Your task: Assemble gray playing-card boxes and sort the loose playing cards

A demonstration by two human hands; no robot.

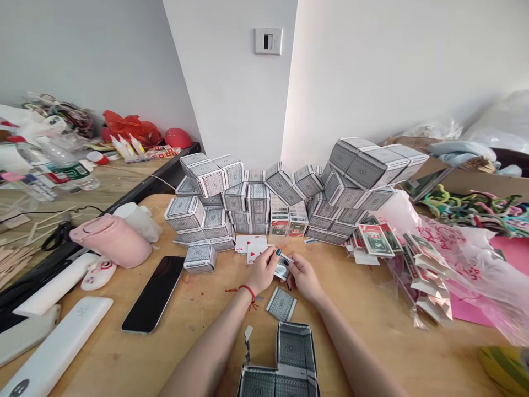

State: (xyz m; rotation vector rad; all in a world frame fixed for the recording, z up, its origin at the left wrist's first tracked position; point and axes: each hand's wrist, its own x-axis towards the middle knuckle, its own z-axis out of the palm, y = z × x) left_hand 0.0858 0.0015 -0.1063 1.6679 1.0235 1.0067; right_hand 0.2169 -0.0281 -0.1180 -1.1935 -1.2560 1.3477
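Note:
Both hands meet over the middle of the table around a playing card [281,268]. My left hand [264,268] pinches its left side, while my right hand [303,277] grips the right side with fingers closed. Just below lies another card [281,304], patterned back up. Beyond my left hand several face-up cards [251,242] with red hearts overlap on the wood. Nearest me stands an L-shaped block of boxes made from cards [295,350], between my forearms. A single card box [200,257] sits to the left of the face-up cards.
Stacked card boxes [258,198] line the back against the wall. On the left lie a black phone [154,295], a pink cylindrical case [111,241] and a white power bank [61,344]. Opened card packs [427,275] and pink-printed plastic [471,259] are at the right, with yellow tape [504,366] at the corner.

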